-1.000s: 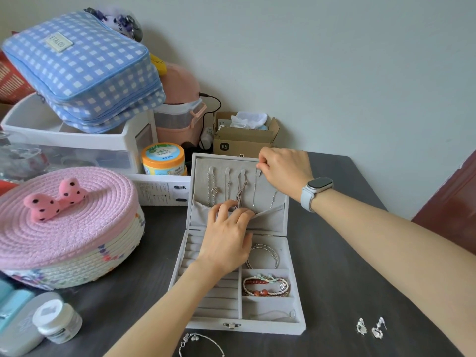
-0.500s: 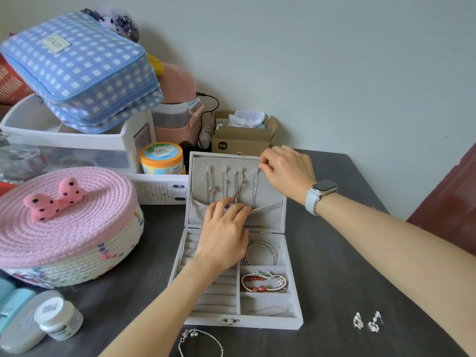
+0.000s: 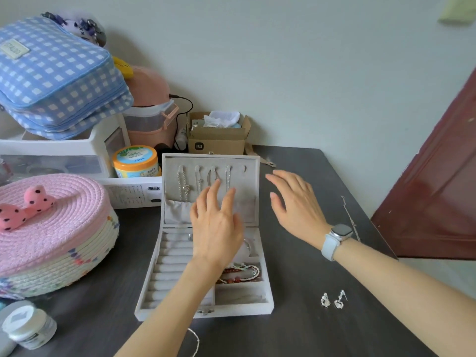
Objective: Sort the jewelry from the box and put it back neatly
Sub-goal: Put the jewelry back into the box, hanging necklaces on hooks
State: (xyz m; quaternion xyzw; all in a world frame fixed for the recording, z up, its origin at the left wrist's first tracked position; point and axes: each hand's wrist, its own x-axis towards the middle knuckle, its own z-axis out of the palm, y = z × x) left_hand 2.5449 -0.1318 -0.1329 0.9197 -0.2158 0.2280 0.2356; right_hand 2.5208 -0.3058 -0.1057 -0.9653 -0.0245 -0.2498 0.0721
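So, left hand (image 3: 215, 222): fingers loose, empty, over jewelry box (image 3: 206, 311).
Right hand (image 3: 296, 204): empty, spread beside lid.
Next: probably pinch the chain (image 3: 350, 217) right of box, hang it untangled.

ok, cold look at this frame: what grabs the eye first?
The open grey jewelry box at centre, chains hanging in its lid, with the left hand spread over it and the right hand open just beside it. Next, the pink woven basket at left and the blue gingham bag stacked behind it. A pair of silver earrings lies loose on the table, right of the box.
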